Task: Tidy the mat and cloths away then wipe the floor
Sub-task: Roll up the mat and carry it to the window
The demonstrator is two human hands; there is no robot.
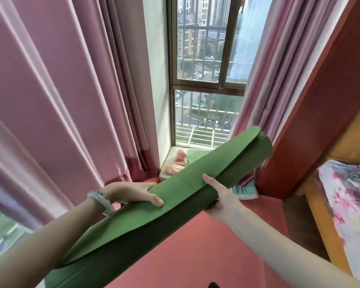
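Observation:
A loosely rolled green mat (175,196) runs from the lower left up toward the window corner, held above the pink floor (195,252). My left hand (133,194) grips the roll from the left side, thumb on top, a pale bangle on the wrist. My right hand (218,196) holds it from the right, thumb lying along the top and fingers hidden underneath. A teal and white cloth (247,190) lies on the floor behind the roll, partly hidden by it.
Pink curtains (60,100) hang on the left and beside the window (204,69). A pink soft toy (177,163) sits on the low sill. A red-brown wooden frame (320,111) and a bed with a floral sheet (349,204) stand on the right.

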